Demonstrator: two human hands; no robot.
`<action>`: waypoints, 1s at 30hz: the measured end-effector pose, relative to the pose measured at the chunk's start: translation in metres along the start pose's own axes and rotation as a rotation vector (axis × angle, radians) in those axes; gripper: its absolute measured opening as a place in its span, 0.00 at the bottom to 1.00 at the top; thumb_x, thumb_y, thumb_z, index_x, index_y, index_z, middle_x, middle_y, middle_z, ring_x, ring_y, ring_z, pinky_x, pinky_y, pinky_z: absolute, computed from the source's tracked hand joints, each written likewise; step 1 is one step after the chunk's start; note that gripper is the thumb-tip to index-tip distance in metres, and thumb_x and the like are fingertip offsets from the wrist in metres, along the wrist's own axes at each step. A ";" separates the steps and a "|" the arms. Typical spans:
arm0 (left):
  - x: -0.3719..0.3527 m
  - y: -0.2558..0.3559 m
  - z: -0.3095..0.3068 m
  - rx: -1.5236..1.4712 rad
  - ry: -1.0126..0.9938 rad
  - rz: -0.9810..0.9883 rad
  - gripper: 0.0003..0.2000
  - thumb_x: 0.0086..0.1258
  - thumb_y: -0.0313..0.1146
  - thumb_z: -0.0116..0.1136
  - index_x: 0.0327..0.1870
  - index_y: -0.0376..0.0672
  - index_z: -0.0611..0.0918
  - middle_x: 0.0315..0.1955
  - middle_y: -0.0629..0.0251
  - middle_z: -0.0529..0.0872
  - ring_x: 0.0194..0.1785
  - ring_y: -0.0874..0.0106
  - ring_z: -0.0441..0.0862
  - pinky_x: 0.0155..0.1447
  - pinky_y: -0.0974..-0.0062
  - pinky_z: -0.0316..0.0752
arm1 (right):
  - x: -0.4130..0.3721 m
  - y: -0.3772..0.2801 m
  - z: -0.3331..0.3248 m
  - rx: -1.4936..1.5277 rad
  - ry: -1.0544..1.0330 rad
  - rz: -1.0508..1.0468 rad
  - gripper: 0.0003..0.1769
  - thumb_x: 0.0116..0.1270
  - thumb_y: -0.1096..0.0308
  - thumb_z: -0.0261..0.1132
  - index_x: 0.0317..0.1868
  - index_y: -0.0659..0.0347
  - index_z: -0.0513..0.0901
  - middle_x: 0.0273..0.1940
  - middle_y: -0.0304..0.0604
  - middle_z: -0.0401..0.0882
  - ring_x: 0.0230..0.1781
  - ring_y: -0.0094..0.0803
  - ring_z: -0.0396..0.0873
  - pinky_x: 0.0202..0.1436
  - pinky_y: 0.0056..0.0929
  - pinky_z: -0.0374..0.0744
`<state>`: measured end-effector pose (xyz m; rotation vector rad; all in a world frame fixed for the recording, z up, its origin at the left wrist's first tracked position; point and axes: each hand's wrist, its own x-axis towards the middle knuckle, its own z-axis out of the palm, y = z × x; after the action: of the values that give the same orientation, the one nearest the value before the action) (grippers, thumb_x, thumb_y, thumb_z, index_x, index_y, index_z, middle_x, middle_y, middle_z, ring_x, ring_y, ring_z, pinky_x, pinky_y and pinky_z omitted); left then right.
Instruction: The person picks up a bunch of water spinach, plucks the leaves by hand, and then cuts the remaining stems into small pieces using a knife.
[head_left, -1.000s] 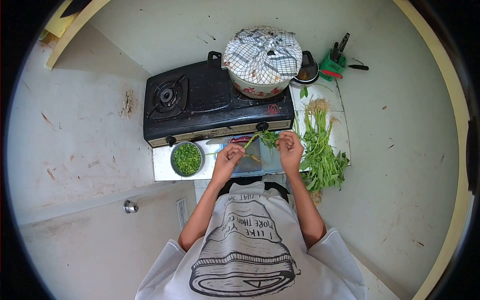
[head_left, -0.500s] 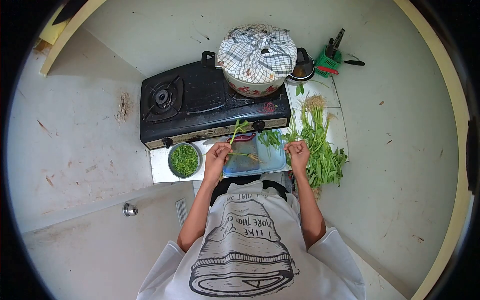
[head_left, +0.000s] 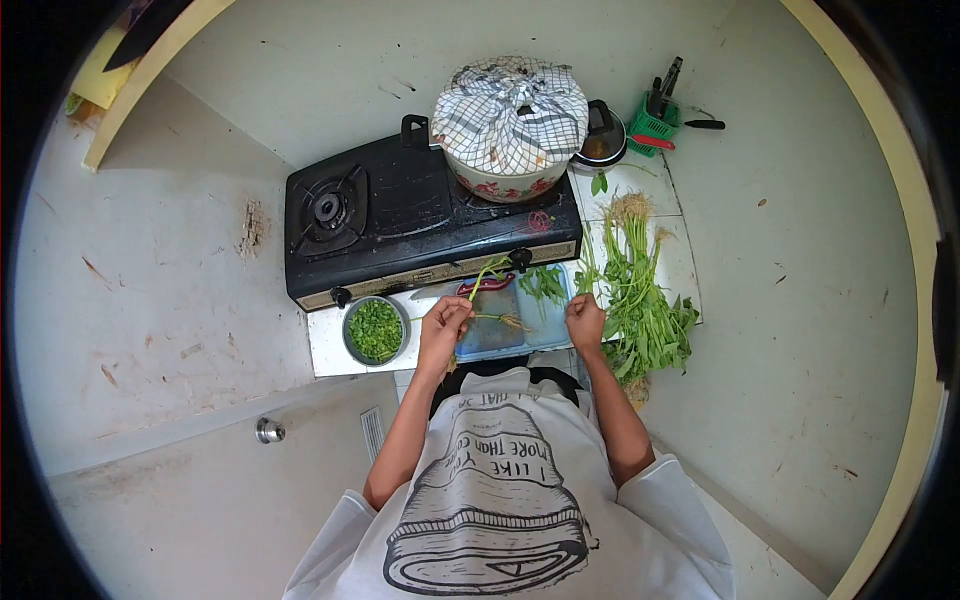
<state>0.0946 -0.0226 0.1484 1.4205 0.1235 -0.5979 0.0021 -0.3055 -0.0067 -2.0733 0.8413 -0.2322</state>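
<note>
My left hand (head_left: 445, 330) pinches a thin green vegetable stem (head_left: 477, 282) over the left side of a blue plastic tray (head_left: 548, 334). At the tray's right edge, my right hand (head_left: 586, 320) is closed; whatever its fingers hold is hidden. Picked green leaves (head_left: 542, 285) lie in the tray's upper right part. A stem with pale roots (head_left: 512, 321) lies across the tray, right of my left hand. Along the tray's far edge rests a knife with a dark red handle (head_left: 487, 285). A large bunch of rooted leafy greens (head_left: 645, 310) lies right of my right hand.
Left of the tray stands a grey bowl (head_left: 407, 335) of chopped greens. Behind is a black two-burner stove (head_left: 405, 210) bearing a big cloth-covered pot (head_left: 510, 180). A small lidded pan (head_left: 610, 148) and green utensil basket (head_left: 655, 125) stand at the back right. Walls enclose the counter.
My right hand has moved slightly down and left and turned, its fingers now more curled. The left hand keeps hold of the stem. The whole view has shifted slightly.
</note>
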 end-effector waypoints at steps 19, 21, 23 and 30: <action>-0.003 0.009 0.008 0.030 -0.077 0.012 0.09 0.82 0.34 0.57 0.54 0.41 0.85 0.34 0.75 0.83 0.32 0.86 0.72 0.35 0.85 0.64 | -0.012 -0.033 -0.049 0.175 -0.130 -0.083 0.05 0.70 0.74 0.66 0.45 0.61 0.84 0.26 0.41 0.84 0.25 0.25 0.82 0.30 0.27 0.76; -0.003 0.010 0.011 0.037 -0.097 0.030 0.10 0.83 0.35 0.56 0.54 0.41 0.85 0.34 0.75 0.82 0.32 0.85 0.72 0.35 0.84 0.64 | -0.008 -0.052 -0.056 0.450 -0.066 -0.062 0.04 0.72 0.75 0.64 0.45 0.62 0.83 0.25 0.37 0.83 0.24 0.18 0.79 0.28 0.21 0.72; -0.004 0.012 0.014 0.059 -0.109 0.058 0.10 0.84 0.34 0.54 0.54 0.41 0.85 0.32 0.75 0.81 0.32 0.85 0.71 0.35 0.83 0.64 | -0.003 -0.071 -0.065 0.448 -0.022 -0.080 0.04 0.77 0.73 0.63 0.46 0.63 0.83 0.25 0.35 0.81 0.24 0.16 0.75 0.27 0.19 0.70; -0.002 0.012 0.017 0.100 -0.150 0.062 0.11 0.85 0.36 0.51 0.51 0.41 0.84 0.30 0.76 0.77 0.32 0.84 0.70 0.36 0.82 0.64 | -0.019 -0.147 -0.087 0.454 0.065 -0.248 0.07 0.78 0.69 0.66 0.43 0.65 0.83 0.23 0.35 0.81 0.22 0.16 0.73 0.27 0.21 0.69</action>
<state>0.0939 -0.0375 0.1623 1.4646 -0.0703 -0.6647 0.0192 -0.2915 0.1636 -1.7409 0.5071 -0.5734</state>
